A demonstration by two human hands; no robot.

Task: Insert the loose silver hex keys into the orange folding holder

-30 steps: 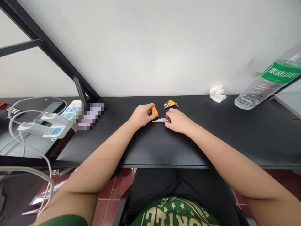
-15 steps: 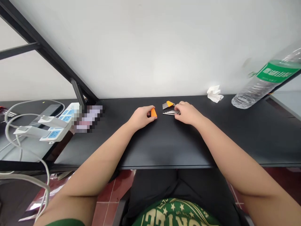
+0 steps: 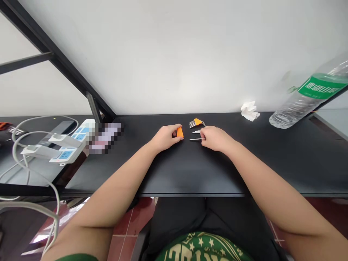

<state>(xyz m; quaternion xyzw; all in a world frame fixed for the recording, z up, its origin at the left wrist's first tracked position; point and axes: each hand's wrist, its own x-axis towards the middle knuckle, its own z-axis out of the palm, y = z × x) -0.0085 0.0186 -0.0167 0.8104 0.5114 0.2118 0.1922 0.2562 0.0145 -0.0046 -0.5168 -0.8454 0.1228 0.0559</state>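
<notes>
On the black desk, my left hand (image 3: 165, 138) grips a small orange hex key holder (image 3: 179, 133) between thumb and fingers. To its right, my right hand (image 3: 216, 138) pinches a silver hex key (image 3: 194, 139), whose long end points left toward the holder without touching it. Several loose hex keys (image 3: 196, 132) lie just behind that one, partly hidden by my right fingers. A second orange holder (image 3: 198, 121) with a row of silver keys in it rests farther back, beyond my right hand.
A crumpled white tissue (image 3: 249, 111) and a tilted plastic bottle (image 3: 295, 105) are at the back right. Leftward are a blurred-out phone-like item (image 3: 106, 137), a white power strip (image 3: 71, 148) with chargers, and looping cables (image 3: 16, 148). A white wall (image 3: 174, 58) stands behind the desk.
My right hand has drawn one hex key toward me, apart from the bunch of loose keys. My left hand keeps the orange holder in nearly the same place. The view has shifted slightly.
</notes>
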